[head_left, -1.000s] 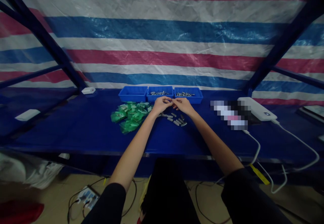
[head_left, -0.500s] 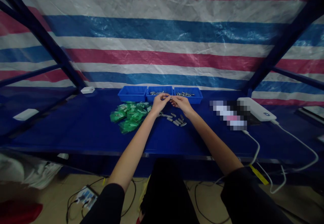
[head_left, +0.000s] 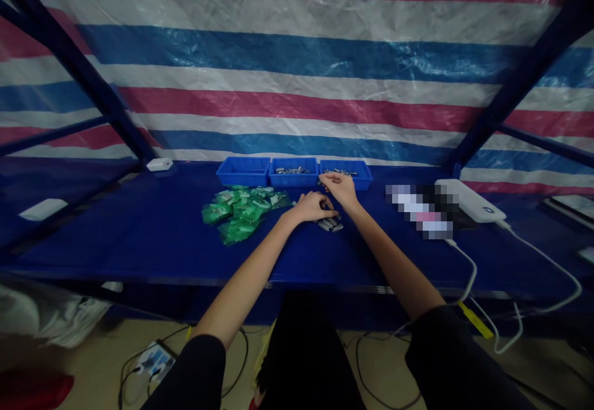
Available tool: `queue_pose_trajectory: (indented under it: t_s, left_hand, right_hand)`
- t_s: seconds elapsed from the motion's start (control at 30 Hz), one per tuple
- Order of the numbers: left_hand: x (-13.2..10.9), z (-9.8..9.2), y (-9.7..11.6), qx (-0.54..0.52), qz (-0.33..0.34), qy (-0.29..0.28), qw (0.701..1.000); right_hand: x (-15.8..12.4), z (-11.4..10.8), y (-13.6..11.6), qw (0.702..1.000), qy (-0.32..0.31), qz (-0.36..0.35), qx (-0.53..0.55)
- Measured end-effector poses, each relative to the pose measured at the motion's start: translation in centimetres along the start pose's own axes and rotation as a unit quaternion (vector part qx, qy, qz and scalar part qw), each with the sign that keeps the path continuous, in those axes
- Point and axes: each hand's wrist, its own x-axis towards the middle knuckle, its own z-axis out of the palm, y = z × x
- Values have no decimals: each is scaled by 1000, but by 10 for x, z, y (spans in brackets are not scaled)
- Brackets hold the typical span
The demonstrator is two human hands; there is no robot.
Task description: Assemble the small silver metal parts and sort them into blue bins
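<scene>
My left hand (head_left: 312, 207) is low over a small pile of silver metal pieces (head_left: 330, 224) on the blue table. Its thumb and forefinger are curved with a gap between them, the tips touching or just above the pile. My right hand (head_left: 340, 187) hovers in front of the right blue bin (head_left: 362, 179), fingertips pinched together. Whatever they pinch is too small or hidden to make out. More small metal parts lie in that bin and in the middle blue bin (head_left: 293, 181).
A heap of green plastic packets (head_left: 244, 212) lies left of my hands. The left blue bin (head_left: 244, 179) stands behind it. To the right are a white power bank (head_left: 471, 201) with cables and a blurred-out object (head_left: 420, 211). Dark blue frame posts rise on both sides.
My hands, together in front of the middle bin before, have come apart. The left has moved down and right onto the metal pieces; the right has shifted slightly right.
</scene>
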Motion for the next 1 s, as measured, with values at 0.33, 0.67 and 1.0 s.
queue_pose_trajectory:
  t_s: [0.33, 0.67, 1.0]
  left_hand:
    - [3, 17, 7, -8, 59, 15, 998]
    - [11, 5, -10, -95, -22, 116, 989]
    - [15, -11, -24, -216, -72, 337, 914]
  right_hand:
    - [-4, 7, -12, 994, -70, -33, 74]
    - [-7, 5, -17, 995, -61, -30, 74]
    - [-17, 8, -16, 941, -202, 216, 165]
